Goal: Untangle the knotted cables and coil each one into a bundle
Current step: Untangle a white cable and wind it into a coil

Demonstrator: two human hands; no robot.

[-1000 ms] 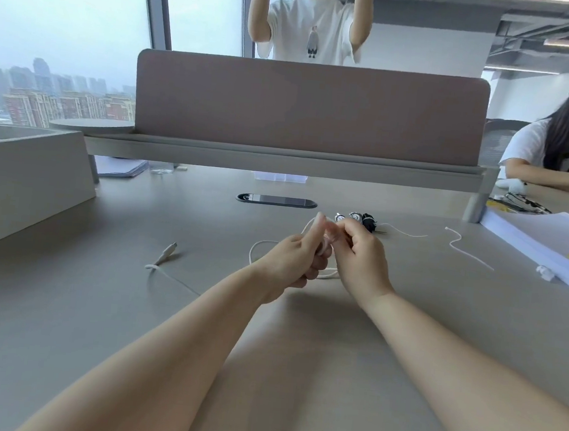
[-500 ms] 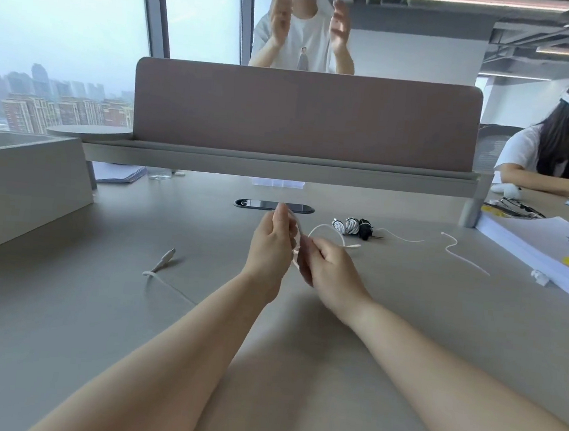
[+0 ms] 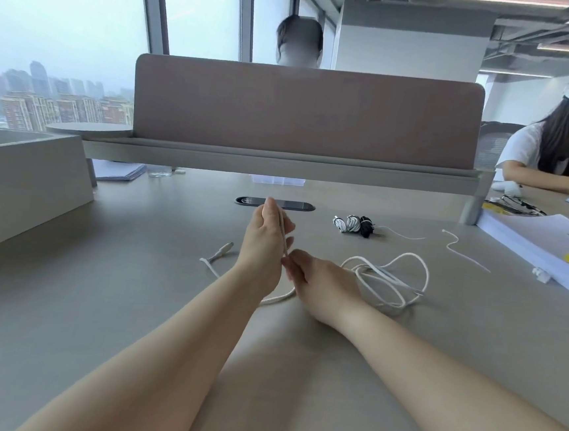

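While gripping cable (image 3: 279, 298) in left hand (image 3: 263, 244) and pinching it just below with right hand (image 3: 325, 284), note rest looped on desk (image 3: 130, 305) at right: likely light, limp, springy, smooth; take near plug (image 3: 223, 248), left of hands.

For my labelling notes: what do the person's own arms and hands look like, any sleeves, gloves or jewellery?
The left forearm and right forearm are bare to the frame edge; no sleeve shows. The left hand and the right hand wear no gloves, and no watch, bracelet or ring is visible.
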